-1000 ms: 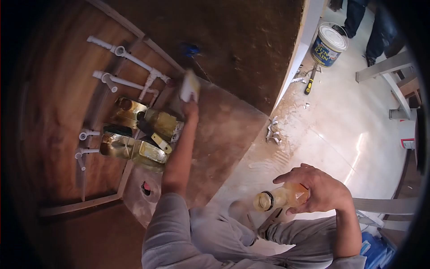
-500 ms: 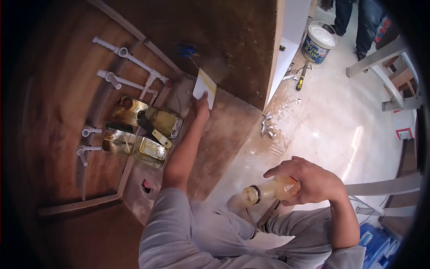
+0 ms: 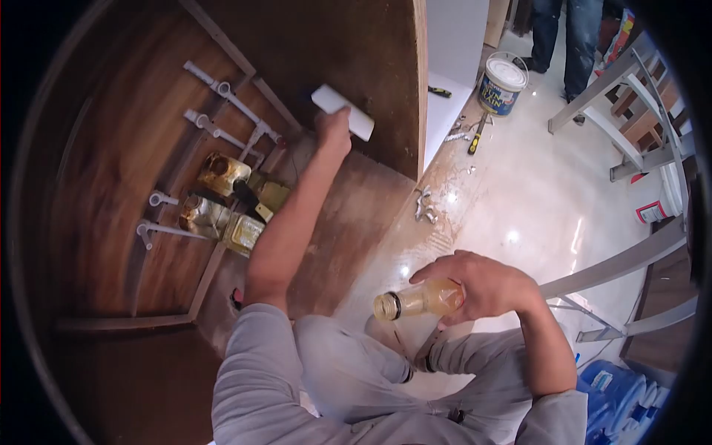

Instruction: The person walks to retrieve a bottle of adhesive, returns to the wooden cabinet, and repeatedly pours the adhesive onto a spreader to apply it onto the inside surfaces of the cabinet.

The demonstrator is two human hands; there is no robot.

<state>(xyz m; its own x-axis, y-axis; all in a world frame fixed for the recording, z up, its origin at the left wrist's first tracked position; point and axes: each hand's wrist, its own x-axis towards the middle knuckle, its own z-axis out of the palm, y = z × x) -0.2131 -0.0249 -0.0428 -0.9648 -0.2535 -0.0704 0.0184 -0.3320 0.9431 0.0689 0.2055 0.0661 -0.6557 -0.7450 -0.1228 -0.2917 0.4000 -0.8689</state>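
My left hand is stretched forward, its fingers closed on a white rectangular card. The card lies slantwise in front of the dark wooden panel; whether it touches the panel I cannot tell. My right hand is wrapped round a clear bottle with yellowish liquid inside. This bottle is tipped nearly level above my knees, its dark-ringed neck pointing left. Beside my left forearm stand several cut-open metal tins, and a brush lies across them.
White pipes stick out from the wooden wall at left. A paint bucket and a yellow-black handled tool are on the floor, near a person's legs. A metal ladder and blue jugs are at right.
My left hand has moved up along the panel, and the card has turned from upright to slanting. The view has shifted slightly; my right hand still holds the bottle tipped.
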